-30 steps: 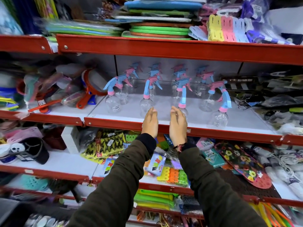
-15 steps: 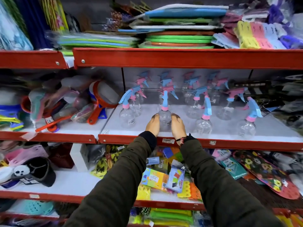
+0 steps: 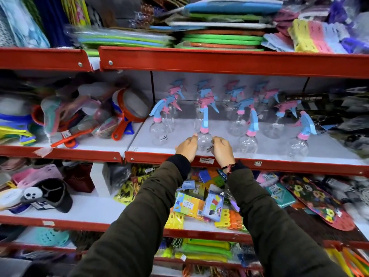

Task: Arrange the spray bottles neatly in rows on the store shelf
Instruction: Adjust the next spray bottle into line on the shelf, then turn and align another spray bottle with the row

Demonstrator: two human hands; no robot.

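Several clear spray bottles with pink and blue trigger heads stand in rows on the white shelf (image 3: 229, 154) with a red front edge. One clear bottle (image 3: 204, 139) with a blue head and pink collar stands near the front edge. My left hand (image 3: 186, 147) cups its left side and my right hand (image 3: 222, 150) cups its right side. In the front row, another bottle (image 3: 158, 130) stands to the left, and two more (image 3: 248, 142) (image 3: 297, 147) stand to the right. Further bottles line up behind, towards the back wall.
Plastic strainers and scoops (image 3: 123, 114) pile up on the shelf section to the left. Dark packaged goods (image 3: 349, 120) lie to the right. Foam mats (image 3: 219, 39) are stacked on the red shelf above. Packaged clips and floral insoles (image 3: 313, 198) fill the shelf below.
Both hands went from flat against the shelf front to closing around the front middle bottle. The camera view shifted down and nearer to the shelf.
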